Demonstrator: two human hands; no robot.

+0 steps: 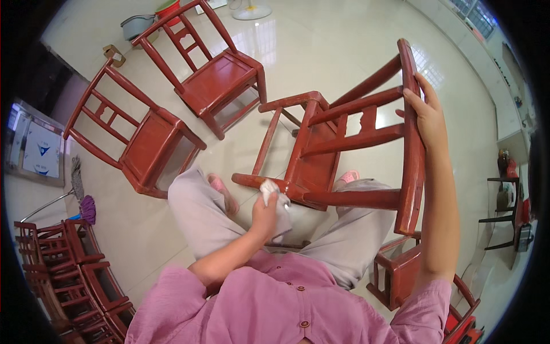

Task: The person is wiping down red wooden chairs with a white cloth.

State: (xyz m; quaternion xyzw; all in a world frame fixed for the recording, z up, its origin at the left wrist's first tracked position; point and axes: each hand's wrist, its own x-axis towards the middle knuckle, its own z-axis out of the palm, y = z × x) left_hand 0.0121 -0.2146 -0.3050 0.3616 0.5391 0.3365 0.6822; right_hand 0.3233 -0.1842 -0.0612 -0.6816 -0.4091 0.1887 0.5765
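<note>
A red-painted wooden chair (316, 159) is tipped over before me, its backrest to the right and its legs pointing left. My right hand (429, 114) grips the top rail (411, 172) of that backrest, fingers wrapped over the edge. In my left hand (263, 217) is a crumpled white cloth (270, 189), pressed against or just beside a chair leg (249, 179) near the seat corner. Part of the cloth hangs below the hand. Worn, paler patches show on the leg. The chair's lower side is partly hidden behind my knees.
Two similar red chairs (148, 146) (219, 79) stand upright at the left and far left. Stacked chairs (81, 279) fill the lower left, near a mop (87, 208). Another red chair (401, 268) is behind my right arm. Buckets (137, 26) stand by the wall.
</note>
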